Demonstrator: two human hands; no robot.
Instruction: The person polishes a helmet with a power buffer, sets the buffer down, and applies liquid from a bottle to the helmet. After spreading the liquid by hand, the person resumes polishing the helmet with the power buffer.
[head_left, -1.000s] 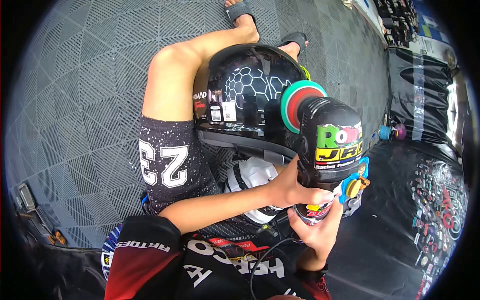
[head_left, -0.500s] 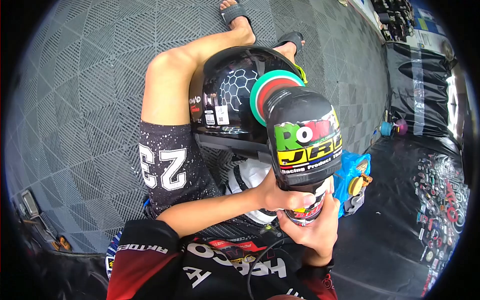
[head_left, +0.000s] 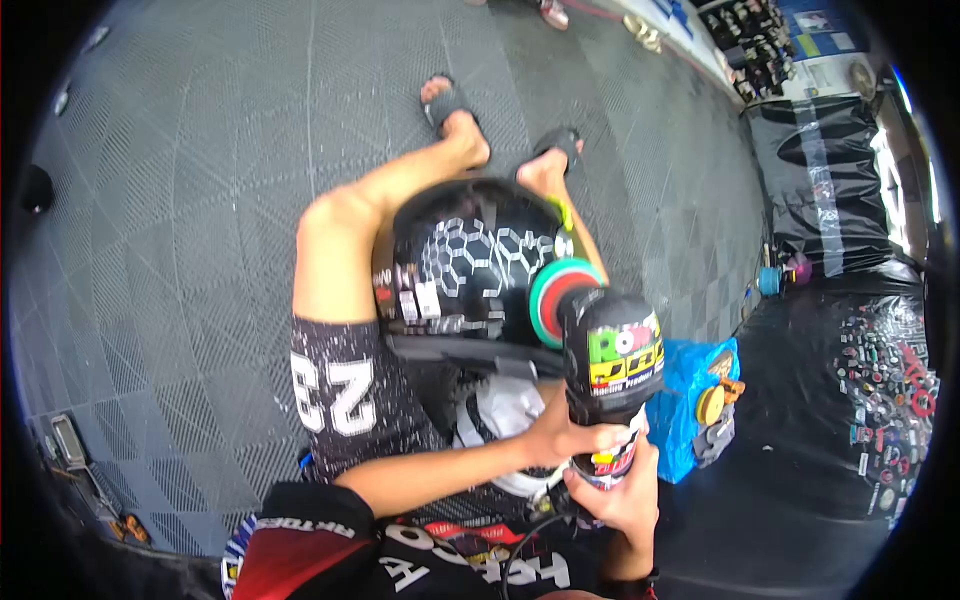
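- Helmet, glossy black with a white honeycomb pattern and a few stickers, rests on the seated person's lap between the raised knees, its opening turned toward the body.
- Polisher, a stubby black power tool plastered with bright decals, stands just right of the helmet; its long axis runs from the hands up and away toward the helmet's crown.
- At the tool's far end the round foam pad, green-rimmed with a red face, lies against the helmet's right flank, touching the shell as far as I can tell.
- Left hand reaches across the body and is wrapped tight around the tool's neck, just under the fat motor housing.
- Right hand is closed around the lower grip, directly beneath the left, so both hands are stacked on the same handle; the left is the nearer one to the helmet.
- So the helmet lies ahead of and to the left of the grip, with the whole length of the tool between hands and shell.
- A black cord loops from the base of the tool across the person's jersey.
- To the right, on the dark mat, sits a blue bag with a yellow disc beside it.
- Grey tiled floor spreads out to the left; sandalled feet show beyond the helmet.
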